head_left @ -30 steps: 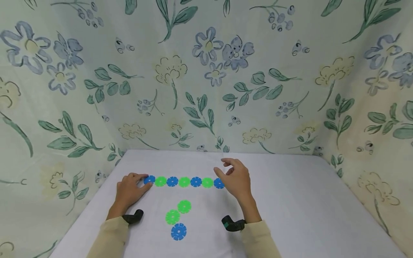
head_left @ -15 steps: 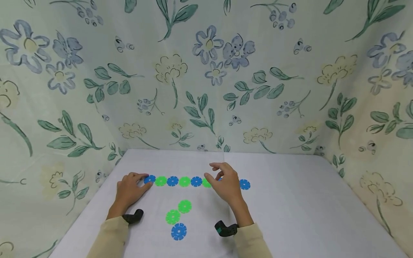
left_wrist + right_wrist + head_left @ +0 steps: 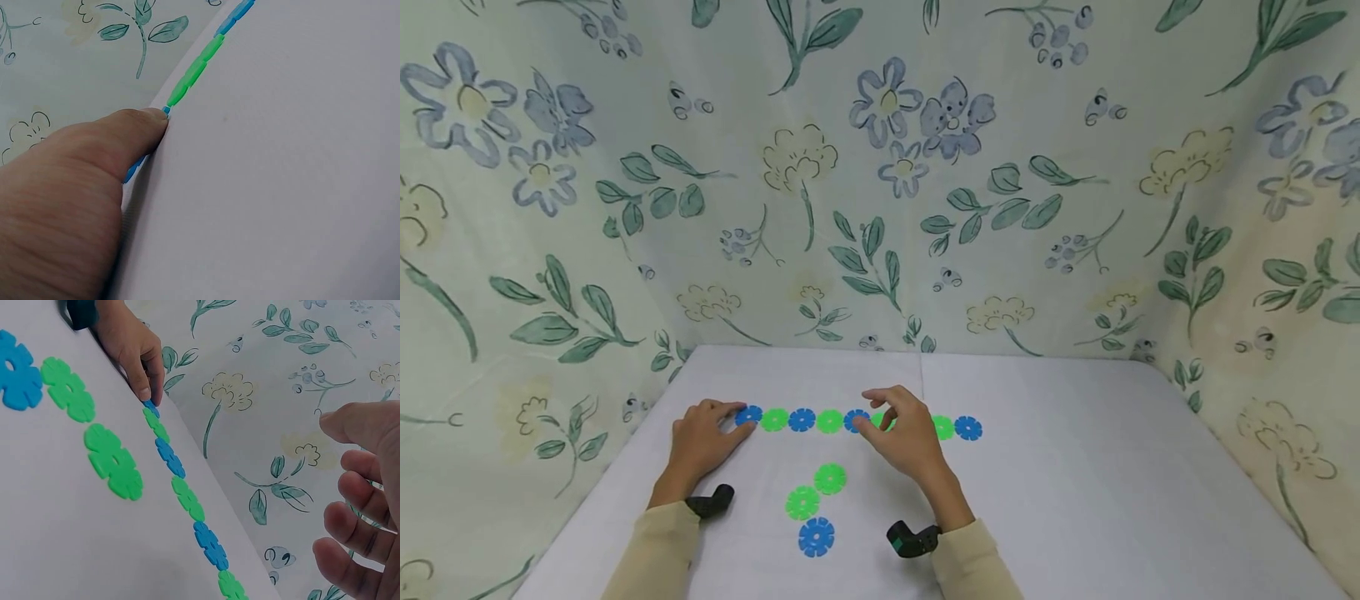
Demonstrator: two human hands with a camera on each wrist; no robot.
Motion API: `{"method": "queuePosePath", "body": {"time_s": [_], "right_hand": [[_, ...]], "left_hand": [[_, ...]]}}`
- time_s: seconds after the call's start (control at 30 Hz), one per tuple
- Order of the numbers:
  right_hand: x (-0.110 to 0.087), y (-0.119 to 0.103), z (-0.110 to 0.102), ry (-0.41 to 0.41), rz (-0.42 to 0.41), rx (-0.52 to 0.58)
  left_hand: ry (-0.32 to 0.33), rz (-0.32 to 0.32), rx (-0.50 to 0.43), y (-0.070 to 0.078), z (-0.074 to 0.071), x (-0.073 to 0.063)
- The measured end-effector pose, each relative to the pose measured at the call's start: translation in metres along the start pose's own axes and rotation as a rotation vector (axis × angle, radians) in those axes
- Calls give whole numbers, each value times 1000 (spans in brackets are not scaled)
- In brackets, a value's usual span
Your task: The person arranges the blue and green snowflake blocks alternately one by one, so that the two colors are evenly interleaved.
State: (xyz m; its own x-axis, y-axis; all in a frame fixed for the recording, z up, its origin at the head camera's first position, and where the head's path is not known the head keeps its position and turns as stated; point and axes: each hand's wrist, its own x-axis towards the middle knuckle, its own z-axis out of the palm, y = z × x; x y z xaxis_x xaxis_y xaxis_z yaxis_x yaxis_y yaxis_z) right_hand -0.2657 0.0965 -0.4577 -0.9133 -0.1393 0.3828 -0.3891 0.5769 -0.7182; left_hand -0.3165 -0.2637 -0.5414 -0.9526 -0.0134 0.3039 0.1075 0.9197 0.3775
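A row of flower-shaped notched discs, blue and green in turn, runs across the white table. At its left end my left hand [image 3: 703, 442] pinches a blue disc [image 3: 748, 416] between thumb and fingers; my left thumb [image 3: 140, 134] lies against it in the left wrist view. Over the row's right half hovers my right hand [image 3: 902, 433], fingers loosely bent and holding nothing, as the right wrist view [image 3: 362, 487] also shows. It hides part of the row. Beyond it a green disc [image 3: 943, 427] and a blue disc [image 3: 968, 428] show at the right end.
Nearer to me lie two loose green discs, one farther [image 3: 831, 479] and one closer [image 3: 802, 503], and a loose blue disc [image 3: 816, 537]. A flower-printed cloth [image 3: 880, 242] hangs behind and beside the white table [image 3: 1112, 483]. Black wrist cameras [image 3: 913, 540] sit on both wrists.
My right hand has moved left above the row, and the green and blue discs at the right end have come into sight. The left hand stays on its blue disc.
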Motion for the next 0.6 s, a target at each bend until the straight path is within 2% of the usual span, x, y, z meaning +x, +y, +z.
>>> {"method": "queuePosePath", "body": {"time_s": [0.23, 0.6], "right_hand": [[-2, 1, 7, -79, -13, 3], [-5, 7, 18, -152, -53, -11]], "left_hand": [[-3, -9, 10, 0, -1, 0], [-7, -14, 21, 2, -1, 0]]}}
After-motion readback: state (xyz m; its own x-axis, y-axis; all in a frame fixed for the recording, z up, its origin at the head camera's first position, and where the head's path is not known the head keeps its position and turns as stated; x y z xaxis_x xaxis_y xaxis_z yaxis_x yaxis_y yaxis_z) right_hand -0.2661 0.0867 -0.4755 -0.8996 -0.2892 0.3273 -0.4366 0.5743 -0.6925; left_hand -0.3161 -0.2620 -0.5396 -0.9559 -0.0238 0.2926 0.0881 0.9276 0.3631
